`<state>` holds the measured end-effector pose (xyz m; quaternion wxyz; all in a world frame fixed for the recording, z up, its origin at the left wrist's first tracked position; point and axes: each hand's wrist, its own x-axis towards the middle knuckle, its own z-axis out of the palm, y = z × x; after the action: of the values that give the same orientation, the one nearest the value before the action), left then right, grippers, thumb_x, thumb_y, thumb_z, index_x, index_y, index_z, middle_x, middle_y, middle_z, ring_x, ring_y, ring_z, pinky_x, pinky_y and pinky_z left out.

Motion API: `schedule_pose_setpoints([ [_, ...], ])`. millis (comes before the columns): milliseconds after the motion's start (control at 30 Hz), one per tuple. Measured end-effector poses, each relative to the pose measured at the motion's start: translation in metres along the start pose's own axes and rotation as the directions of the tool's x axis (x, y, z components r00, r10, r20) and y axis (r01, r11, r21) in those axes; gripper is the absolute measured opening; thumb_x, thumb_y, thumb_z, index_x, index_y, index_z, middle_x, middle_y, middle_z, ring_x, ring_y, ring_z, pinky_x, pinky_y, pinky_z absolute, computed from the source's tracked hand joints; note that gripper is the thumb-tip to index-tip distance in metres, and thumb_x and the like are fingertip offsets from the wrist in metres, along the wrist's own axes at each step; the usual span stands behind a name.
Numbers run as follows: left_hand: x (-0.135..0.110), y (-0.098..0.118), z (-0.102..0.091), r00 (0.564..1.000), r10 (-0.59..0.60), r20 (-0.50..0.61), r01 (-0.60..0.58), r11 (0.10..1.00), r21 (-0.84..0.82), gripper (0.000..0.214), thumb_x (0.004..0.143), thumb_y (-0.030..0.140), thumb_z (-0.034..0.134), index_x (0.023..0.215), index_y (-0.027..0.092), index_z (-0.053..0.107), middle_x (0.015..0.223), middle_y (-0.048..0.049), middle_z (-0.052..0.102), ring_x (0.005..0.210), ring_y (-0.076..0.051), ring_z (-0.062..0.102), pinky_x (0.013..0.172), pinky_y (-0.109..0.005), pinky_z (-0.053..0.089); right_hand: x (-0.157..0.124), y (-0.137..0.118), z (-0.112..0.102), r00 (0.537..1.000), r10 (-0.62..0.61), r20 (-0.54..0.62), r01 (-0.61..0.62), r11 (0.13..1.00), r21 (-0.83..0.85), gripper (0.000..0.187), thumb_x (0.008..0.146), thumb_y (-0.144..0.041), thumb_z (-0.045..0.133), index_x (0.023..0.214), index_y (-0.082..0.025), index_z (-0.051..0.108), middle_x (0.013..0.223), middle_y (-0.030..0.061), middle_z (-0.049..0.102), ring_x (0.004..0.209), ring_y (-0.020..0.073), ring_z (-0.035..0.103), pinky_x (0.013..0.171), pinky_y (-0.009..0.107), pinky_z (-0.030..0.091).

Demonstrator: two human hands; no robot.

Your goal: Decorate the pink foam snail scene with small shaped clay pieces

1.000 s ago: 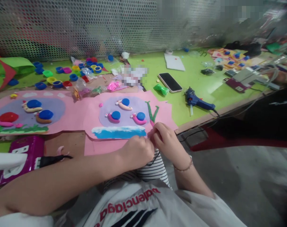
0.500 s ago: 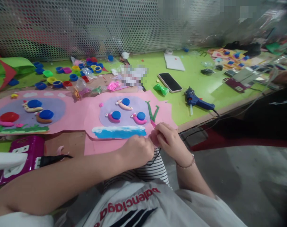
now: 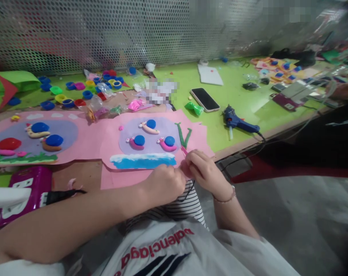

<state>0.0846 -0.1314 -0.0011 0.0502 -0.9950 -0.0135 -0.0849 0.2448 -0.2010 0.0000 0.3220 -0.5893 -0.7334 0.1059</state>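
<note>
My left hand [image 3: 165,184] and my right hand [image 3: 204,170] meet at the table's near edge, both with fingers closed. Between them they pinch a small pink clay strip [image 3: 184,151] that pokes up from the right hand's fingertips. Just beyond lies a pink card [image 3: 196,134] with a lilac oval, three clay snails with blue shells [image 3: 151,135], a blue and white band [image 3: 143,160] and green clay stems [image 3: 183,136]. The hands are at this card's lower right corner.
A second pink card with snails [image 3: 33,138] lies at left. Several coloured bottle caps [image 3: 76,92] sit behind. A phone [image 3: 205,99], a blue glue gun [image 3: 239,122] with cord, a purple box [image 3: 21,191] and another person's hand [image 3: 342,91] at far right.
Both hands stay together at the card's corner; the right hand's fingers have shifted slightly on the pink strip. The view has dipped a little.
</note>
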Motion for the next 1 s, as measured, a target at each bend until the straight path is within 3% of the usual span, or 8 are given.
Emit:
schedule_pose_setpoints([
  [133, 0.0, 0.0, -0.001, 1.0, -0.008, 0.007, 0.008, 0.999, 0.032, 0.027, 0.082, 0.008, 0.039, 0.094, 0.002, 0.063, 0.063, -0.0122, 0.06, 0.055, -0.02, 0.057, 0.043, -0.028, 0.034, 0.001, 0.001, 0.0, 0.99, 0.13, -0.051, -0.127, 0.991, 0.047, 0.02, 0.073, 0.001, 0.037, 0.072, -0.019, 0.041, 0.07, 0.0015, 0.048, 0.067, 0.0139, 0.044, 0.062, 0.025, 0.036],
  [300, 0.0, 0.0, -0.001, 1.0, 0.004, 0.03, -0.005, 0.999, 0.037, 0.028, 0.082, 0.005, 0.037, 0.097, 0.002, 0.061, 0.066, -0.0126, 0.061, 0.056, -0.021, 0.058, 0.043, -0.029, 0.035, 0.0, 0.002, -0.002, 0.971, 0.214, -0.106, -0.206, 0.975, 0.081, 0.022, 0.07, 0.003, 0.037, 0.07, -0.019, 0.039, 0.068, -0.0008, 0.048, 0.066, 0.0126, 0.044, 0.062, 0.024, 0.036],
  [467, 0.0, 0.0, -0.002, 0.999, 0.004, 0.043, -0.004, 1.0, 0.01, 0.024, 0.082, 0.006, 0.037, 0.087, 0.006, 0.061, 0.068, -0.0119, 0.061, 0.057, -0.022, 0.059, 0.044, -0.03, 0.037, -0.004, 0.002, -0.004, 0.986, 0.123, -0.113, -0.117, 0.991, 0.058, 0.021, 0.073, 0.001, 0.037, 0.074, -0.019, 0.043, 0.074, 0.0016, 0.05, 0.069, 0.0143, 0.046, 0.064, 0.027, 0.038],
  [600, 0.001, 0.0, -0.003, 0.998, 0.006, 0.068, -0.006, 1.0, -0.004, 0.024, 0.082, 0.007, 0.037, 0.084, 0.007, 0.061, 0.073, -0.0131, 0.063, 0.058, -0.022, 0.059, 0.044, -0.03, 0.038, -0.007, 0.006, -0.007, 0.986, 0.005, -0.165, -0.019, 0.996, -0.082, 0.031, 0.079, -0.002, 0.036, 0.099, -0.019, 0.053, 0.088, 0.0068, 0.054, 0.083, 0.019, 0.049, 0.074, 0.034, 0.042],
  [700, 0.001, 0.0, -0.002, 0.998, 0.001, 0.059, -0.002, 1.0, 0.012, 0.026, 0.083, 0.008, 0.038, 0.091, 0.005, 0.062, 0.069, -0.0129, 0.062, 0.057, -0.021, 0.058, 0.044, -0.029, 0.038, -0.006, 0.011, -0.008, 0.999, 0.003, -0.051, -0.019, 0.945, -0.325, 0.039, 0.084, -0.008, 0.039, 0.119, -0.02, 0.052, 0.094, 0.0106, 0.051, 0.089, 0.0224, 0.047, 0.079, 0.039, 0.042],
  [800, 0.0, 0.001, 0.0, 1.0, -0.015, 0.013, 0.014, 0.999, 0.03, 0.027, 0.084, 0.01, 0.039, 0.095, 0.002, 0.062, 0.066, -0.0125, 0.061, 0.056, -0.021, 0.058, 0.043, -0.028, 0.037, -0.005, 0.014, -0.007, 0.996, 0.076, 0.055, -0.039, 0.873, -0.487, 0.042, 0.086, -0.013, 0.043, 0.126, -0.021, 0.052, 0.092, 0.0114, 0.046, 0.087, 0.0237, 0.043, 0.077, 0.039, 0.043],
  [1000, -0.001, 0.0, 0.003, 0.997, -0.017, -0.07, 0.023, 0.996, 0.082, 0.025, 0.085, 0.013, 0.042, 0.092, 0.001, 0.063, 0.063, -0.012, 0.06, 0.054, -0.02, 0.058, 0.042, -0.027, 0.036, -0.006, 0.015, -0.004, 0.992, 0.102, 0.079, -0.046, 0.853, -0.52, 0.044, 0.086, -0.013, 0.044, 0.128, -0.022, 0.051, 0.095, 0.0119, 0.045, 0.089, 0.0238, 0.041, 0.077, 0.038, 0.043],
])
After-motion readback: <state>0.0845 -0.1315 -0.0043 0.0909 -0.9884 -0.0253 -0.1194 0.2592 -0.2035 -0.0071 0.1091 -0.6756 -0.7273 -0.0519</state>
